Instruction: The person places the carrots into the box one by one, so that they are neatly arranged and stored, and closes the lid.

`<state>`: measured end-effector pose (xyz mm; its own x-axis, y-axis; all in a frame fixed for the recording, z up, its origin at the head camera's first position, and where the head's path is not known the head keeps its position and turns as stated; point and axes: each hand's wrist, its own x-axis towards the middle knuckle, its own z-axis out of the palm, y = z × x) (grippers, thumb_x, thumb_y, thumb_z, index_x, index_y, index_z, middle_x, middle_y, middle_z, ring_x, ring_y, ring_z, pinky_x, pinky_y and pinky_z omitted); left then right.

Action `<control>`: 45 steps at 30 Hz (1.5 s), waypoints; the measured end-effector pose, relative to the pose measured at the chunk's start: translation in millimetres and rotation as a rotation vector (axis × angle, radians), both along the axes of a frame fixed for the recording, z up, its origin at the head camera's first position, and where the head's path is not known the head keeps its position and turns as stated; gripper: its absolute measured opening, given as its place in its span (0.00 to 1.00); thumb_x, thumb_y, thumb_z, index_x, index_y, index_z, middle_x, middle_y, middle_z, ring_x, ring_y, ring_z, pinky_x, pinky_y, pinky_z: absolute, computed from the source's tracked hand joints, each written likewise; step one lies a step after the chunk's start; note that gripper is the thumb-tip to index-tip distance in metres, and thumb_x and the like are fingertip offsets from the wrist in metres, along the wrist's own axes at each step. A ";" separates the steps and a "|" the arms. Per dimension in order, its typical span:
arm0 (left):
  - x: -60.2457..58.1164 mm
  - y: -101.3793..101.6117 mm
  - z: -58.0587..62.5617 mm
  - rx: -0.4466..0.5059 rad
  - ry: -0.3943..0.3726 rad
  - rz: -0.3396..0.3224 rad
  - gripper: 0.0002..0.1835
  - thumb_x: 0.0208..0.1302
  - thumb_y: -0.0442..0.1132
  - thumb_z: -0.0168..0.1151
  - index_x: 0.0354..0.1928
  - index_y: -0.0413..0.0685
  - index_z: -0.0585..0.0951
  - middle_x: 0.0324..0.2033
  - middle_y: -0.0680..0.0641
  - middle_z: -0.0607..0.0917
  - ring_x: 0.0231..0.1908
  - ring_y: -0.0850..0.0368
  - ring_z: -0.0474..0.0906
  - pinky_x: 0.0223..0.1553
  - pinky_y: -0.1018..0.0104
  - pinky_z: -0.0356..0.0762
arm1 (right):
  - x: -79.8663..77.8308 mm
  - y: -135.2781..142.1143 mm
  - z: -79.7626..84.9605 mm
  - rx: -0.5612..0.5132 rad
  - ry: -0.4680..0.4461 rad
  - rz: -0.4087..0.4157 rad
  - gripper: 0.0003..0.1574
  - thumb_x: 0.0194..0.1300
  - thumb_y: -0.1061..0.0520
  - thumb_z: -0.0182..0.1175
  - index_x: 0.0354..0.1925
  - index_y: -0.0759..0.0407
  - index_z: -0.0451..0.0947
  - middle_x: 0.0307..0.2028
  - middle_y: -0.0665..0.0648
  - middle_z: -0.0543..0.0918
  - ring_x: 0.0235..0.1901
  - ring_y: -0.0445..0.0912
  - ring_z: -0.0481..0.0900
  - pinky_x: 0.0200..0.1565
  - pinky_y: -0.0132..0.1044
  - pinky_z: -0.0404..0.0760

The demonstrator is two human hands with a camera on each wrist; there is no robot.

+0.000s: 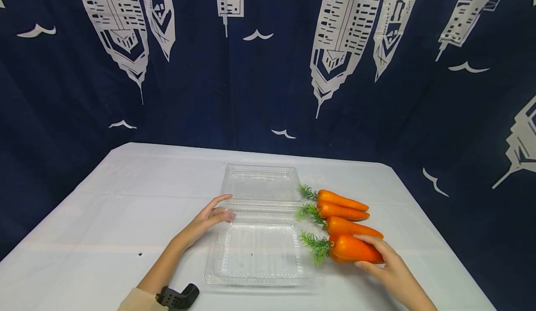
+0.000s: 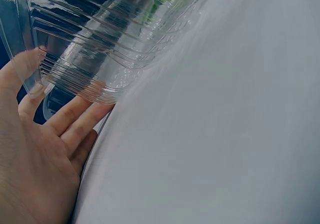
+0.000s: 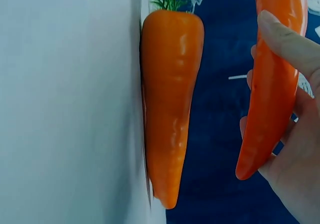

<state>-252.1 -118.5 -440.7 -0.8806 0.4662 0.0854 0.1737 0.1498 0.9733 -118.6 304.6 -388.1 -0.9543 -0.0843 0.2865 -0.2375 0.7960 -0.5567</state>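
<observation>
My right hand point(image 1: 387, 264) grips an orange carrot point(image 1: 356, 249) with leafy green tops, thumb on one side and fingers on the other. In the right wrist view this carrot point(image 3: 272, 98) is raised, with a gap between it and another carrot point(image 3: 170, 88) lying on the table. A clear plastic clamshell container point(image 1: 259, 255) lies unfolded, its lid point(image 1: 261, 183) toward the back. At the container's left side, near the hinge, my left hand point(image 1: 209, 218) holds the rim. The left wrist view shows the fingers point(image 2: 82, 121) against the outside of the ribbed plastic wall.
Several more carrots lie in a row to the right of the container, including a rear carrot point(image 1: 343, 200); their green tops point(image 1: 308, 192) point toward it. A white cloth point(image 1: 138, 199) covers the table. Behind hangs a dark blue curtain point(image 1: 234, 92) with white building prints.
</observation>
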 end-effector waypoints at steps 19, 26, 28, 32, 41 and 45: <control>-0.4 -0.7 2.4 -0.010 0.001 0.015 0.28 0.66 0.47 0.50 0.67 0.60 0.56 0.49 0.43 0.80 0.51 0.49 0.75 0.61 0.38 0.52 | 1.8 -29.4 12.1 0.124 0.035 -0.063 0.30 0.51 0.46 0.66 0.53 0.44 0.71 0.50 0.49 0.76 0.48 0.48 0.72 0.46 0.48 0.75; -1.2 0.1 2.0 -0.009 0.006 0.007 0.29 0.66 0.47 0.49 0.67 0.59 0.56 0.49 0.43 0.80 0.51 0.49 0.75 0.61 0.38 0.53 | 2.1 -37.9 12.5 0.195 0.147 -0.068 0.29 0.49 0.48 0.68 0.52 0.44 0.74 0.46 0.44 0.75 0.44 0.43 0.73 0.41 0.42 0.78; -1.3 0.7 1.7 -0.007 0.006 0.005 0.29 0.66 0.47 0.49 0.67 0.59 0.55 0.49 0.43 0.80 0.51 0.50 0.75 0.61 0.38 0.53 | 1.5 -39.9 12.3 0.209 0.173 -0.059 0.30 0.48 0.50 0.68 0.52 0.45 0.75 0.45 0.44 0.76 0.44 0.42 0.73 0.40 0.41 0.78; -0.7 -0.1 1.0 -0.016 0.007 -0.002 0.29 0.67 0.47 0.49 0.68 0.58 0.54 0.50 0.43 0.80 0.50 0.51 0.75 0.60 0.37 0.52 | -1.3 -44.5 10.9 0.232 0.208 -0.041 0.31 0.45 0.51 0.70 0.51 0.45 0.75 0.43 0.43 0.77 0.43 0.41 0.73 0.40 0.41 0.78; 1.8 -1.2 2.0 -0.038 0.011 0.017 0.28 0.66 0.48 0.49 0.67 0.61 0.56 0.48 0.44 0.80 0.50 0.51 0.75 0.60 0.38 0.53 | -9.9 -51.1 11.6 0.237 0.305 0.017 0.35 0.42 0.53 0.71 0.53 0.43 0.74 0.44 0.41 0.79 0.43 0.39 0.74 0.43 0.39 0.74; 0.6 0.9 1.0 -0.035 0.011 0.009 0.29 0.66 0.48 0.49 0.67 0.60 0.55 0.48 0.44 0.80 0.51 0.50 0.75 0.61 0.38 0.52 | -11.6 -55.8 14.4 0.250 0.325 0.032 0.34 0.43 0.52 0.71 0.52 0.45 0.75 0.44 0.42 0.79 0.43 0.41 0.75 0.44 0.41 0.74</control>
